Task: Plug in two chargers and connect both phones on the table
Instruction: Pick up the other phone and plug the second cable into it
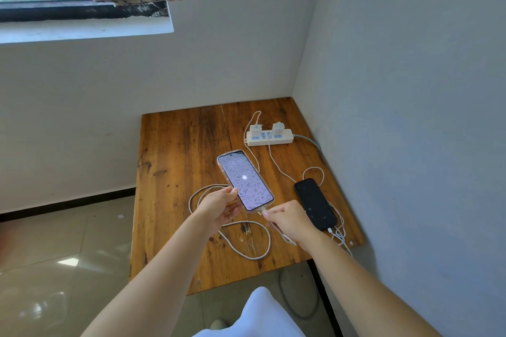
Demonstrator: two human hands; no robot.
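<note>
left hand (219, 206) holds lit phone (245, 180) | right hand (290, 221) hides plug

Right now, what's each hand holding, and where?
Left hand grips the lit phone at its lower left edge. Right hand pinches the white cable at its plug, at the phone's bottom end.

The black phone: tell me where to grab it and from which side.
Grip the black phone across its long side edges near the middle, coming from above. It lies flat, screen up; a white cable leaves its near end, so avoid that end.
</note>
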